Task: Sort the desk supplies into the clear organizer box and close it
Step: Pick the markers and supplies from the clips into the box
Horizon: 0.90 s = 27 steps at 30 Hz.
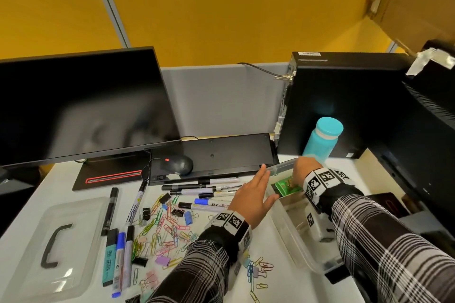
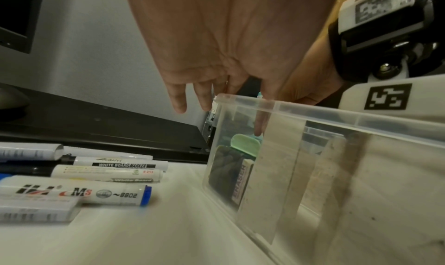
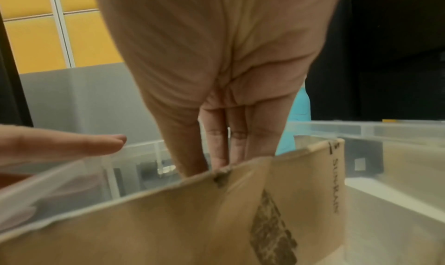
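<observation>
The clear organizer box (image 1: pixel 290 241) (image 2: pixel 337 115) (image 3: pixel 361 130) stands open at the right, split by cardboard dividers (image 3: pixel 168 221) (image 2: pixel 272 174). My right hand (image 1: pixel 304 171) (image 3: pixel 221 136) reaches straight-fingered into its far compartment onto a green pack (image 1: pixel 286 187) (image 2: pixel 245 145); the fingertips are hidden behind a divider. An eraser (image 2: pixel 240 183) leans in that compartment. My left hand (image 1: pixel 253 194) (image 2: pixel 216 50) is flat against the box's left wall, thumb over the rim. Markers (image 1: pixel 209 189) (image 2: pixel 108 170) and coloured paper clips (image 1: pixel 167 226) lie loose on the desk. The lid (image 1: pixel 54 241) lies at far left.
A monitor (image 1: pixel 81 106) stands at back left. An upturned keyboard (image 1: pixel 214 155) with a mouse (image 1: pixel 181 163) on it lies behind the markers. A teal bottle (image 1: pixel 322 140) and a black computer tower (image 1: pixel 344 106) stand just beyond the box. More markers (image 1: pixel 118 256) lie near the lid.
</observation>
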Each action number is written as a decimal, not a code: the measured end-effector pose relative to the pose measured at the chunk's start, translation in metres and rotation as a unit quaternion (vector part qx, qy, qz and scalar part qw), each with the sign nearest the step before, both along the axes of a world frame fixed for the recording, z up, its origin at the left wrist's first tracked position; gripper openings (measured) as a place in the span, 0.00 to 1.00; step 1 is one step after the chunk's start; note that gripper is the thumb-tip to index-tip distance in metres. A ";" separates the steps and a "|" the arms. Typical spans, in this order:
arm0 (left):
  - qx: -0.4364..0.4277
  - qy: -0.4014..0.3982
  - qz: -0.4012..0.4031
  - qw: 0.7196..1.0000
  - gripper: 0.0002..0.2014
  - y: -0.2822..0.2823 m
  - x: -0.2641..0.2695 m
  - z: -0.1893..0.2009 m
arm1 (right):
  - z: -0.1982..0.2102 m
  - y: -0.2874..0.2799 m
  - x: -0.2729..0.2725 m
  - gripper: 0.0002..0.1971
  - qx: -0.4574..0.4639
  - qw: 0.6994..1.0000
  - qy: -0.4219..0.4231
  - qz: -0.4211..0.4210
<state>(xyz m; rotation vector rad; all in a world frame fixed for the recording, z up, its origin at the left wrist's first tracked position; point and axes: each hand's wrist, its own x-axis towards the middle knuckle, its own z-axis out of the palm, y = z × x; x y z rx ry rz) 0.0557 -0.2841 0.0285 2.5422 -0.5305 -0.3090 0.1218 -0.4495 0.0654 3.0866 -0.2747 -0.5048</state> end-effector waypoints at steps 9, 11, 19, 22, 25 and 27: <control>0.019 -0.011 -0.025 0.999 0.33 0.008 -0.001 0.000 | 0.029 0.020 -0.008 0.13 0.065 0.998 -0.007 0.013; 0.018 -0.028 -0.031 0.999 0.32 0.024 -0.008 -0.002 | 0.044 0.027 -0.015 0.11 0.121 0.992 -0.030 0.028; 0.055 -0.043 0.090 0.993 0.16 0.150 -0.036 -0.029 | 0.040 0.096 -0.051 0.04 0.307 0.930 -0.160 0.123; 0.102 -0.040 0.123 0.986 0.15 0.189 -0.028 -0.037 | 0.003 0.134 -0.055 0.05 0.269 0.945 -0.098 0.160; 0.138 -0.047 0.115 0.983 0.17 0.205 -0.014 -0.037 | -0.045 0.165 -0.053 0.14 0.180 0.965 -0.021 0.191; 0.156 -0.058 0.083 0.983 0.19 0.205 -0.002 -0.035 | -0.068 0.178 -0.052 0.24 0.117 0.973 0.015 0.196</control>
